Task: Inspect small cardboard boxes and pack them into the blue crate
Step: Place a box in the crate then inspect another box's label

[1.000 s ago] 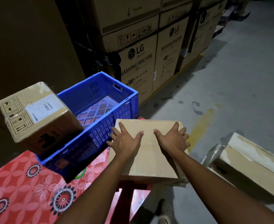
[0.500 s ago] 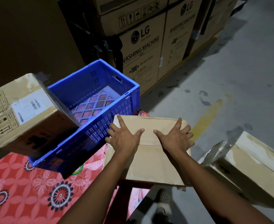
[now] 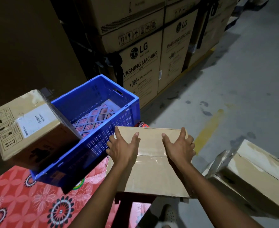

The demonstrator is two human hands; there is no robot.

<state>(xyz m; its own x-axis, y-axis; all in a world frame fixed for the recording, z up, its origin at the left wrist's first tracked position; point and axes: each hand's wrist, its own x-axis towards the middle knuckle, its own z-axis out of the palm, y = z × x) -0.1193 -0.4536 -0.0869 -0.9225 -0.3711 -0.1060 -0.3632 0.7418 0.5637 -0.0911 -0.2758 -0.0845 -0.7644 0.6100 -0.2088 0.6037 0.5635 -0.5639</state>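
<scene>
At the right edge of the table (image 3: 20, 203), the box (image 3: 152, 171) lies flat, just beside the crate (image 3: 101, 87). Its top faces up, and the flap seam runs left to right. The top looks almost square, so I cannot tell its long axis. Both hands are open: the left hand (image 3: 124, 149) and the right hand (image 3: 180, 149) rest palm-down on the top, fingers spread and pointing away from the person. The crate's long axis goes from near left to far right. A labelled box (image 3: 28, 125) sits tilted at its left side.
</scene>
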